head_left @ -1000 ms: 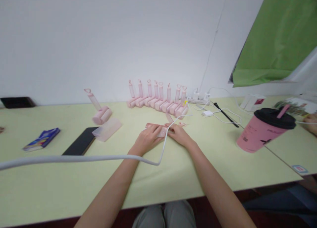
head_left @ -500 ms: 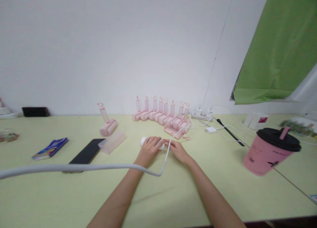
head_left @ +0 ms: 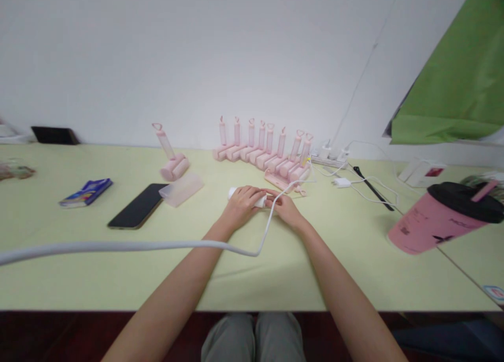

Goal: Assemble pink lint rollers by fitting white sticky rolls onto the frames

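Note:
A small white cylinder [head_left: 260,201] lies on the pale green table, with my left hand [head_left: 241,206] wrapped over it from above. At its right end, my right hand [head_left: 286,210] has its fingers bent together; what they pinch, if anything, is too small to make out. A white cable [head_left: 268,228] passes in front of my right fingers. Behind my hands stands a row of several pink cases with clear tubes [head_left: 270,144]. An opened pink piece [head_left: 280,181] lies in front of the row's right end.
To the left are a single pink case [head_left: 175,167], a translucent box [head_left: 181,190], a black phone [head_left: 137,206] and a blue packet [head_left: 86,192]. At right are a pink cup [head_left: 433,223], a white charger [head_left: 342,182], a black strap [head_left: 372,188] and a power strip [head_left: 328,161].
The view has tilted down, so the table edge and my knees now show. Both hands stay at the white cylinder, with slightly more of its right end showing.

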A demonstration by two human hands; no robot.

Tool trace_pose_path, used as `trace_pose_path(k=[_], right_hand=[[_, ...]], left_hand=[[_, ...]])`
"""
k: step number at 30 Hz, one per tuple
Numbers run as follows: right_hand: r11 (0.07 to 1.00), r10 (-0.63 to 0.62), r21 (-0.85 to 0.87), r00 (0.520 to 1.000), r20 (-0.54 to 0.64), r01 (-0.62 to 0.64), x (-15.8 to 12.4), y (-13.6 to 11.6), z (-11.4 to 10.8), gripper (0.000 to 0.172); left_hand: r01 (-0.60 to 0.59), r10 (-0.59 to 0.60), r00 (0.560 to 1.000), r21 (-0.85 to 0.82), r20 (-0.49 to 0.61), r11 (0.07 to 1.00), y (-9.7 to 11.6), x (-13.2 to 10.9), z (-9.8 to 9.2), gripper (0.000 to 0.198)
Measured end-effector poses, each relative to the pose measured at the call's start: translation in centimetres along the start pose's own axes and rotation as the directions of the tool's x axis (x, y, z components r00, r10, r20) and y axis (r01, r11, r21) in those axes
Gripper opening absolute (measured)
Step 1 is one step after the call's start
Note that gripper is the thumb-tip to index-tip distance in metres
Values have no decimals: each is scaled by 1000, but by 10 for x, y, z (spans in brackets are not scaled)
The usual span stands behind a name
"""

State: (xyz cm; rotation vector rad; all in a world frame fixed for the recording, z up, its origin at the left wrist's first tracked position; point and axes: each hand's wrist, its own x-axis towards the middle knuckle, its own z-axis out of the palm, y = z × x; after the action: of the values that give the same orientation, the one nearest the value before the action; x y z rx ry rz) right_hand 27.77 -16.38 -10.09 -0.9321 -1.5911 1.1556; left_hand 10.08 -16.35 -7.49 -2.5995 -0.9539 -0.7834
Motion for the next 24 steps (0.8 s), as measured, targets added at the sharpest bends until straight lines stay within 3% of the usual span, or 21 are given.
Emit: trace_pose_path(k=[6,12,16,20,22,24], right_hand=[[999,-12,-36,1000,-15,11,1,0,-2,53],[973,-41,-227,998,-51,28,1,2,-8,41],[824,-153,-564,980,-127,56,-2,11,-13,37],[602,-169,-792,986,1,104,-7,15,-14,36],[581,-167,-806,986,17,113,-8,13,-13,38],[633,-200,-761,980,16,141,-8,8,-10,43]], left_hand=[[-11,12,1000,-18,29,1000,0,1,1,31],[9,-9,998,-16,56,1000,2,2,-1,35],[30,-30,998,-7,59,1000,1,2,-1,36],[66,-65,996,-21,66,998,-5,1,5,44],[71,-67,993,-32,95,997,-7,1,9,48],[53,-46,991,-54,126,997,-7,1,11,51]])
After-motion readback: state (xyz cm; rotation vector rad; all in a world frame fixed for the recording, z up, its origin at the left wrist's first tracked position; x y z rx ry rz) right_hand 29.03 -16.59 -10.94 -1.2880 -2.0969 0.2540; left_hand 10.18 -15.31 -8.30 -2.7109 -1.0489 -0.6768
